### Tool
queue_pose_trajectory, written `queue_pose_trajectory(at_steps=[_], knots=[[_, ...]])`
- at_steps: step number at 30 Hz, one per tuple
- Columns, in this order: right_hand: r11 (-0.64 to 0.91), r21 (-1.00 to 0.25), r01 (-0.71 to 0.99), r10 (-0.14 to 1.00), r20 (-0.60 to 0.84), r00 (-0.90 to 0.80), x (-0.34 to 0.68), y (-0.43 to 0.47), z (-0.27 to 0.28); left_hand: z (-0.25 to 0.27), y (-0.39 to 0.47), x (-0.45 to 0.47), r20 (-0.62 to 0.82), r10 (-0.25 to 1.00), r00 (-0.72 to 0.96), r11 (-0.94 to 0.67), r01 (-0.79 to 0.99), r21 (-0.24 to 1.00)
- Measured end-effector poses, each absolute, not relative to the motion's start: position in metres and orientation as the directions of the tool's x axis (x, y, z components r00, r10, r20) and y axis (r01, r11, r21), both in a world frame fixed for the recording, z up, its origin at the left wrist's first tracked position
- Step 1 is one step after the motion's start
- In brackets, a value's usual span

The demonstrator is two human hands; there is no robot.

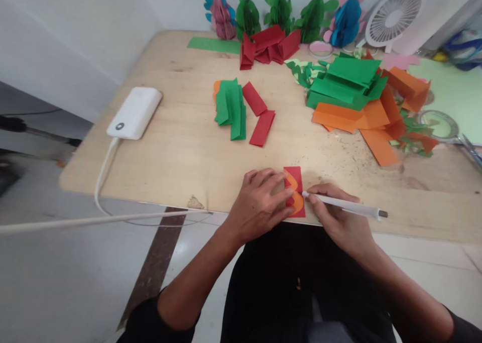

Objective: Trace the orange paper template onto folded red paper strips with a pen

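At the front edge of the table lies a folded piece of red paper (295, 175) with an orange paper cutout (297, 203) on top. The cutout has rounded lobes; its left part is hidden under fingers. My left hand (259, 200) rests on both papers, fingers stretched out and slightly apart, pressing them to the wood. From the right, my right hand (342, 217) grips a white pen (344, 204) between thumb and fingers. The pen's front end is by the right edge of the papers, and its back end points right.
Beyond the hands lie folded green papers (231, 109) and red strips (262, 128). A pile of green (346, 82) and orange papers (376, 117) spreads at right, near tape (439, 125) and scissors (470, 149). A fan (393, 19) stands behind; a corded power bank (135, 113) sits left.
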State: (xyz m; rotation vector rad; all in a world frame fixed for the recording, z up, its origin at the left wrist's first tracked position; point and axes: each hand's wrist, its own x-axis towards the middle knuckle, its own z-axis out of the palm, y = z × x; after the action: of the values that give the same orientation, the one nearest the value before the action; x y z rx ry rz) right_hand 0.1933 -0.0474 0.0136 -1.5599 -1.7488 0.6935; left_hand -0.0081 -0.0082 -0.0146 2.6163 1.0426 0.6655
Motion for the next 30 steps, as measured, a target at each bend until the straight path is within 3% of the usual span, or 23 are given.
queue_pose_trajectory(at_steps=[30], knots=[[0.186, -0.687, 0.703, 0.974, 0.225, -0.038, 0.195, -0.064, 0.011, -0.018, -0.009, -0.008, 0.319, 0.704, 0.634, -0.708, 0.598, 0.374]])
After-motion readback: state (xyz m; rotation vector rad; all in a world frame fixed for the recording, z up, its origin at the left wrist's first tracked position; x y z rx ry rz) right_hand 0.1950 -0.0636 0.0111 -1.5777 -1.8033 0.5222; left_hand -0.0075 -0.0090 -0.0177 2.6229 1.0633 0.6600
